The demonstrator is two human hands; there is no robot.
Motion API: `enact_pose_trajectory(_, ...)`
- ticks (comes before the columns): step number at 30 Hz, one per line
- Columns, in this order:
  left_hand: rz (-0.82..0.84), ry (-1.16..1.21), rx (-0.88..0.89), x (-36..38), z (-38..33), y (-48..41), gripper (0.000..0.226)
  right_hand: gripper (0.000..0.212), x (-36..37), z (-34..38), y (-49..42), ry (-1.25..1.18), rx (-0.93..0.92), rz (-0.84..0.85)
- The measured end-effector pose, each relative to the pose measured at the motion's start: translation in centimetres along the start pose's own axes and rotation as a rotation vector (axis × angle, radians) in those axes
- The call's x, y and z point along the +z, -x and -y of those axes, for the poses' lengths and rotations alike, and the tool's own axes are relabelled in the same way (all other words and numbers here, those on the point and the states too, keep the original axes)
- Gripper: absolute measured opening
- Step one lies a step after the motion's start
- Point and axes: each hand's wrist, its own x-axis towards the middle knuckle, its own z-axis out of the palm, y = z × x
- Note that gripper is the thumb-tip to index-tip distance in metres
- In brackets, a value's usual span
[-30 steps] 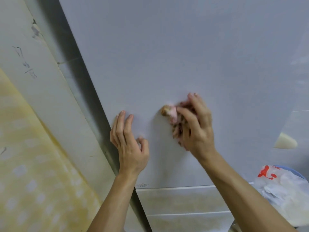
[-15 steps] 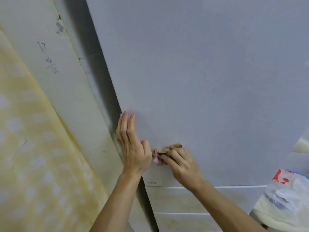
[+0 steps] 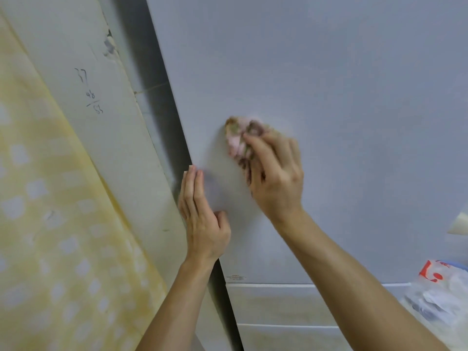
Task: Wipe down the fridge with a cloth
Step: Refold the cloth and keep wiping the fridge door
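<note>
Ideally the right hand, gripping the bunched cloth, presses flat strokes across the fridge door while the flat, open-fingered left hand braces its left edge.

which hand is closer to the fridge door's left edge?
Left. The left hand lies flat right at the fridge door's left edge; the right hand grips the cloth further in.

Cloth on fridge door, near its left edge, under right hand. Left hand flat on fridge door at that edge, below-left of cloth. Wall left of fridge door; sheet left of wall. Drawers under fridge door. Bag lower right.
</note>
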Motion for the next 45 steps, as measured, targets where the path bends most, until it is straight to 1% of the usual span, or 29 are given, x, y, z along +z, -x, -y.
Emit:
enact_pose_trajectory(2, -0.031, -0.018, 0.003, -0.3, 0.6, -0.1, 0.086, 0.020, 0.7, 0.4, 4.8, -0.031, -0.100, 0.164)
enact_pose_trajectory(5, -0.066, -0.067, -0.005, -1.1, 1.6, -0.4, 0.088, 0.025, -0.1, 0.2, 13.1, -0.070, -0.204, 0.480)
enact_pose_trajectory(6, -0.062, -0.086, -0.006, -1.5, 1.9, -0.4, 0.090, 0.023, -0.5, 0.1, 14.8, -0.074, -0.210, 0.549)
enact_pose_trajectory(8, -0.044, -0.146, -0.008, -2.2, 2.8, -0.6, 0.092, 0.021, -1.0, -0.1, 15.4, -0.076, -0.215, 0.605)
enact_pose_trajectory(10, -0.021, -0.194, -0.034, -2.6, 3.8, -0.8, 0.093, 0.020, -1.0, 0.2, 13.0, -0.090, -0.214, 0.553)
enact_pose_trajectory(13, 0.012, -0.174, -0.090, -2.9, 4.7, -1.0, 0.094, 0.023, -0.1, 1.3, 6.6, -0.050, -0.165, 0.316)
enact_pose_trajectory(16, 0.025, -0.130, -0.095, -3.1, 5.0, -0.9, 0.094, 0.030, 1.9, 2.6, 0.6, -0.003, -0.036, 0.113)
enact_pose_trajectory(19, 0.028, -0.104, -0.104, -3.4, 5.1, -0.8, 0.093, 0.024, 3.6, 4.0, -1.2, 0.010, 0.050, 0.022)
enact_pose_trajectory(21, 0.011, -0.093, -0.100, -3.5, 5.2, -0.9, 0.093, 0.022, 4.0, 4.3, 0.7, 0.003, -0.005, 0.041)
enact_pose_trajectory(23, -0.012, -0.083, -0.095, -3.5, 5.3, -0.9, 0.091, 0.018, 3.8, 3.9, 5.2, -0.017, -0.114, 0.167)
enact_pose_trajectory(25, -0.022, -0.075, -0.100, -3.6, 5.2, -0.9, 0.091, 0.019, 2.5, 2.8, 10.8, -0.060, -0.205, 0.386)
enact_pose_trajectory(27, -0.024, -0.072, -0.091, -3.5, 4.9, -0.8, 0.089, 0.021, 0.6, 1.4, 15.4, -0.088, -0.238, 0.580)
enact_pose_trajectory(28, -0.023, -0.071, -0.077, -3.4, 4.6, -0.6, 0.088, 0.023, -0.5, 0.5, 16.9, -0.092, -0.245, 0.644)
enact_pose_trajectory(30, -0.011, -0.062, -0.049, -3.0, 3.8, -0.3, 0.087, 0.027, -2.4, -0.9, 18.1, -0.079, -0.263, 0.725)
enact_pose_trajectory(32, -0.002, -0.040, -0.015, -2.2, 3.0, 0.0, 0.087, 0.022, -4.1, -2.3, 17.4, -0.053, -0.266, 0.740)
enact_pose_trajectory(33, -0.002, -0.037, 0.003, -1.8, 2.5, 0.2, 0.087, 0.021, -4.9, -3.0, 16.6, -0.045, -0.249, 0.719)
enact_pose_trajectory(35, -0.012, -0.038, 0.020, -0.9, 1.6, 0.3, 0.086, 0.019, -6.3, -4.1, 13.9, -0.029, -0.211, 0.624)
enact_pose_trajectory(36, -0.021, -0.032, 0.020, -0.5, 1.1, 0.3, 0.085, 0.017, -7.1, -4.6, 11.9, -0.011, -0.190, 0.550)
enact_pose_trajectory(38, -0.037, -0.020, 0.019, 0.3, 0.2, 0.2, 0.084, 0.019, -8.4, -5.6, 7.0, 0.064, -0.120, 0.369)
enact_pose_trajectory(40, -0.062, -0.016, 0.020, 0.9, -0.7, 0.1, 0.083, 0.022, -9.0, -6.9, 1.9, 0.150, 0.003, 0.145)
enact_pose_trajectory(42, -0.094, -0.012, 0.011, 1.3, -1.4, 0.1, 0.082, 0.024, -9.1, -7.7, -2.2, 0.171, 0.172, -0.054)
enact_pose_trajectory(43, -0.109, -0.006, -0.002, 1.5, -1.7, 0.1, 0.082, 0.028, -8.8, -7.7, -3.5, 0.159, 0.248, -0.121)
enact_pose_trajectory(45, -0.124, 0.010, -0.035, 1.7, -2.0, 0.2, 0.082, 0.033, -7.9, -6.7, -4.2, 0.133, 0.354, -0.190)
